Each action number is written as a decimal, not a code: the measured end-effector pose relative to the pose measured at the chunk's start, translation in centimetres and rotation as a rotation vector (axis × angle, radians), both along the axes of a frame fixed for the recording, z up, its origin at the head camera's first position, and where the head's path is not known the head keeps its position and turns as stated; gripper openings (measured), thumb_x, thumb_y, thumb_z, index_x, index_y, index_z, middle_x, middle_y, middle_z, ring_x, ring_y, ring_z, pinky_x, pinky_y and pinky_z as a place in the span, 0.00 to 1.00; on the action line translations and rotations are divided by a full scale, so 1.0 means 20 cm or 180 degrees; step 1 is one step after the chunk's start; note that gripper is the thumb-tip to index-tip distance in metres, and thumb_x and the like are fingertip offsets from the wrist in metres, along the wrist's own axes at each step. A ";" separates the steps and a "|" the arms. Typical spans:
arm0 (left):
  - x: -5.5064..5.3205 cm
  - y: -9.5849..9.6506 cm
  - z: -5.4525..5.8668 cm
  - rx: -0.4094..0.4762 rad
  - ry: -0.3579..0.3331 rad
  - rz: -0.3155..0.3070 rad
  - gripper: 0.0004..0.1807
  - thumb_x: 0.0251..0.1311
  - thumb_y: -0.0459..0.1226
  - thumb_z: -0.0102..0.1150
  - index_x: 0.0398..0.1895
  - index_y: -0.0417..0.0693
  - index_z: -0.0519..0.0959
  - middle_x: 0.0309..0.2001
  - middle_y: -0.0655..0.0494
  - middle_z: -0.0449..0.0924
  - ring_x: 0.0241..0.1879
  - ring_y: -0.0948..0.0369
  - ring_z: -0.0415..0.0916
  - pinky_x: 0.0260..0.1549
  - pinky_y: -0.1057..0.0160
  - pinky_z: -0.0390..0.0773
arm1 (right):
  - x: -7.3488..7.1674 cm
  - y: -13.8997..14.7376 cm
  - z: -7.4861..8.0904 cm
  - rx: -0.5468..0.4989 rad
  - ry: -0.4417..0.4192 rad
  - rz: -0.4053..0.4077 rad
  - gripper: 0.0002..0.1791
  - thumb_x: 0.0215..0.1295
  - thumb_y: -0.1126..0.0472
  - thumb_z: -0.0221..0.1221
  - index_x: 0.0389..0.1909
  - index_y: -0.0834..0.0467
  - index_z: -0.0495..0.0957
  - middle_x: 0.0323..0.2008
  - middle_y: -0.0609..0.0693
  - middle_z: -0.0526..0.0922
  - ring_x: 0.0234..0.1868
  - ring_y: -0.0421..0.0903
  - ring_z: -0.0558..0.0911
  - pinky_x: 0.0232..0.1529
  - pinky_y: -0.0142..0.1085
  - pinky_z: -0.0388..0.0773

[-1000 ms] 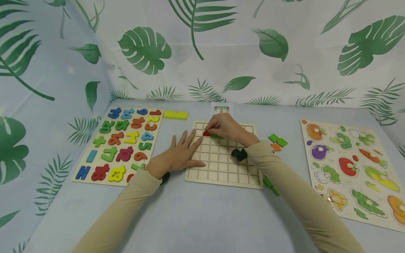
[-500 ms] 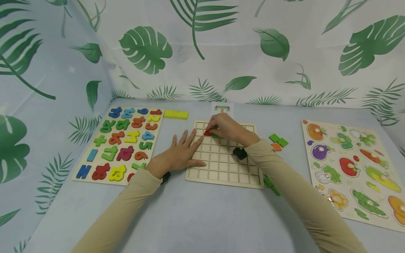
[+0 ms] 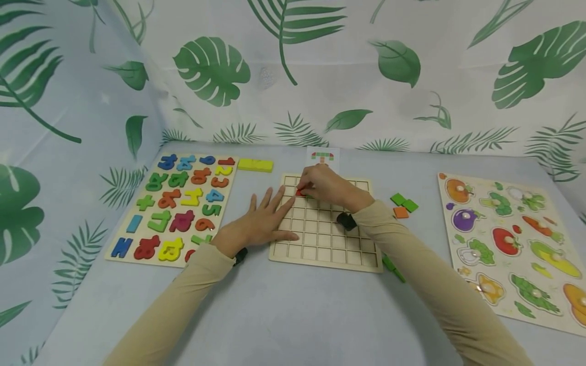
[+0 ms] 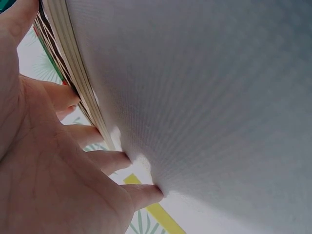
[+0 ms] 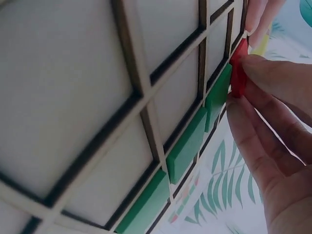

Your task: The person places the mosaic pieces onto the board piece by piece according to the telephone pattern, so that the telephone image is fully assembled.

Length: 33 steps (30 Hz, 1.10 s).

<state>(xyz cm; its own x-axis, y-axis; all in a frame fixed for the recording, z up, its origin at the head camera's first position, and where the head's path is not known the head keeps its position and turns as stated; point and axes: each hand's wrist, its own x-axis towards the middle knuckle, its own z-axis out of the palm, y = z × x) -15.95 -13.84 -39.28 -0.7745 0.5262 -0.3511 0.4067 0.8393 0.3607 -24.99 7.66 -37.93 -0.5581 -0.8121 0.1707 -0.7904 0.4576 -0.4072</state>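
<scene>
A wooden grid board (image 3: 317,240) lies flat before me. My right hand (image 3: 327,185) pinches a small red piece (image 5: 238,68) between thumb and fingertips at a cell near the board's far left corner. Three green tiles (image 5: 187,146) sit in a row beside the red piece in the right wrist view; in the head view the hand mostly covers them. With fingers spread, my left hand (image 3: 258,223) rests at the board's left edge, thumb over the near cells. The left wrist view shows its palm (image 4: 63,161) beside the board's edge (image 4: 78,63).
Behind the board lies a pattern card (image 3: 330,155). Loose green tiles (image 3: 409,205) and an orange tile (image 3: 400,212) are on the right. A number puzzle (image 3: 157,203) and yellow blocks (image 3: 255,165) stand left; a vegetable puzzle (image 3: 508,264) lies far right.
The red piece has shifted and turned slightly in my right fingertips. Both hands otherwise keep nearly the same place; the whole head view drifts slightly.
</scene>
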 end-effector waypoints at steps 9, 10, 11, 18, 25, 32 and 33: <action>0.01 0.01 0.01 -0.0044 0.0014 -0.0040 0.52 0.74 0.63 0.51 0.87 0.51 0.37 0.84 0.43 0.20 0.81 0.37 0.18 0.73 0.28 0.28 | 0.02 0.00 0.00 -0.0019 -0.0192 -0.0002 0.05 0.66 0.73 0.68 0.40 0.67 0.90 0.39 0.58 0.87 0.42 0.54 0.87 0.51 0.48 0.84; 0.01 0.01 0.01 -0.0044 0.0017 -0.0035 0.52 0.75 0.63 0.51 0.87 0.51 0.37 0.84 0.42 0.20 0.81 0.37 0.18 0.73 0.28 0.28 | 0.02 0.00 0.00 -0.0023 -0.0222 0.0015 0.05 0.67 0.73 0.68 0.40 0.68 0.90 0.40 0.58 0.88 0.43 0.54 0.88 0.50 0.47 0.84; 0.00 0.01 0.01 -0.0049 0.0014 -0.0032 0.52 0.75 0.63 0.51 0.87 0.51 0.37 0.84 0.42 0.20 0.81 0.37 0.18 0.73 0.28 0.28 | 0.03 0.01 0.01 -0.0022 -0.0248 0.0032 0.05 0.67 0.72 0.67 0.41 0.68 0.90 0.41 0.59 0.88 0.44 0.54 0.87 0.50 0.47 0.84; 0.01 0.01 0.01 -0.0061 0.0020 -0.0026 0.53 0.74 0.64 0.51 0.87 0.51 0.38 0.84 0.43 0.20 0.81 0.38 0.18 0.73 0.28 0.28 | 0.09 0.13 0.08 0.0058 -0.0421 -0.0058 0.12 0.72 0.67 0.65 0.52 0.66 0.87 0.57 0.66 0.82 0.60 0.63 0.80 0.60 0.56 0.77; 0.02 0.01 -0.01 -0.0033 0.0014 -0.0014 0.53 0.74 0.63 0.52 0.87 0.50 0.39 0.84 0.42 0.21 0.81 0.38 0.19 0.73 0.28 0.28 | 0.18 0.37 0.17 0.0072 -0.0694 -0.0340 0.15 0.71 0.66 0.66 0.56 0.65 0.85 0.58 0.62 0.81 0.60 0.63 0.80 0.58 0.58 0.77; 0.01 0.01 0.00 -0.0004 0.0040 -0.0011 0.53 0.74 0.63 0.52 0.87 0.49 0.39 0.84 0.42 0.21 0.81 0.38 0.19 0.73 0.29 0.28 | 0.24 0.67 0.19 0.0319 -0.0822 -0.0626 0.12 0.68 0.69 0.68 0.51 0.63 0.87 0.53 0.56 0.83 0.53 0.58 0.83 0.53 0.54 0.81; 0.01 0.01 0.00 0.0000 0.0037 -0.0012 0.53 0.74 0.63 0.52 0.87 0.50 0.39 0.84 0.43 0.21 0.81 0.39 0.18 0.73 0.29 0.27 | 0.25 0.71 0.19 0.0349 -0.0852 -0.0680 0.12 0.67 0.69 0.68 0.51 0.62 0.87 0.53 0.56 0.83 0.52 0.57 0.83 0.52 0.54 0.82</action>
<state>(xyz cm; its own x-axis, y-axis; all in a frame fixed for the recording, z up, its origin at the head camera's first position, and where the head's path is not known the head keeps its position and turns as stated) -15.69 -13.66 -39.29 -0.7765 0.5292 -0.3421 0.4141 0.8377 0.3560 -19.95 21.85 -34.08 -0.7302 -0.6777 -0.0862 -0.5442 0.6534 -0.5262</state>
